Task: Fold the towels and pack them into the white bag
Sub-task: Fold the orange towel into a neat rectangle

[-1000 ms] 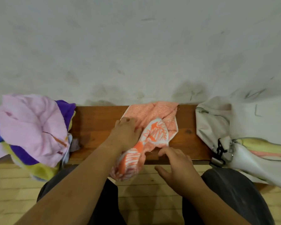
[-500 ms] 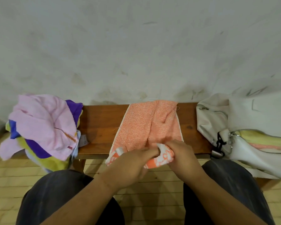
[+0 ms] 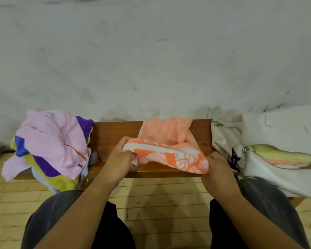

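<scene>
Left of the orange towel [image 3: 171, 155], at the far end of the wooden tabletop [image 3: 113, 131], sits a loose heap of towels [image 3: 50, 142] — pink on top, purple and yellow-green beneath, crumpled and spilling over the front edge. At the orange towel's left corner the left hand [image 3: 118, 159] has its grip closed on the cloth, fingers curled round it.

The towel itself lies mid-tabletop. Its far half is flat and shows a pale, speckled peach side. Its near half is raised above that, showing bold orange with a white leaf print and a white band. It looks like soft terry, thick enough to hold a rounded fold. At the towel's right corner the right hand [image 3: 216, 167] holds the cloth in the same closed grip.

Right of the orange towel the white bag [image 3: 285, 178] lies slumped — smooth-skinned, zip open, with yellow and peach folded cloth [image 3: 280, 153] showing inside.

This looks like the first fold of this towel, near half over far half. The next move calls for carrying both corners evenly to the far edge, laying them square and smoothing the crease. Further folds would then be needed before it fits the bag.
</scene>
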